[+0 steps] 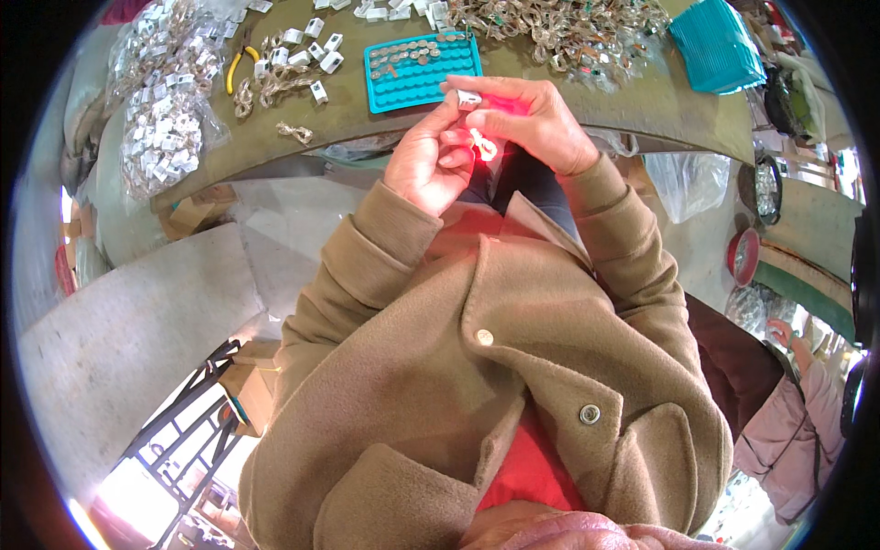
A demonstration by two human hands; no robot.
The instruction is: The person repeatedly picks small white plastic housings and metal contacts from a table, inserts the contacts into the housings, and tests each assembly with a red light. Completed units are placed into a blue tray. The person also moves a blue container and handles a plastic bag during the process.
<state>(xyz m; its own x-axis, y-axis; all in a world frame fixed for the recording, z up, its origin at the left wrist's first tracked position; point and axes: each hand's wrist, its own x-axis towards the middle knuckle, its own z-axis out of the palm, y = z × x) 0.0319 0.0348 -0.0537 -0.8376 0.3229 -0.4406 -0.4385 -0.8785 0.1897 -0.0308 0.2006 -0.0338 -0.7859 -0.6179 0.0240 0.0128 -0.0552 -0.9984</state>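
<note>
Both my hands meet just off the table's near edge, in front of the blue tray. My left hand (426,163) is closed, its thumb and fingertips pinching a small white block-shaped part (468,99). Against the same part, my right hand (543,124) presses with thumb and index finger from the other side. A coiled loop of thin wire (483,145) hangs below, between the hands, lit bright red. Just beyond, the blue tray (392,99) has rows of round pockets, with several silver discs (423,50) in the far rows.
Yellow-handled pliers (240,69), white parts (332,60) and a wire bundle (295,134) lie left of the tray. Bagged white parts (165,142) fill the left edge. A wire heap (587,41) and stacked blue trays (718,46) stand right. Another person's sleeve (788,440) shows lower right.
</note>
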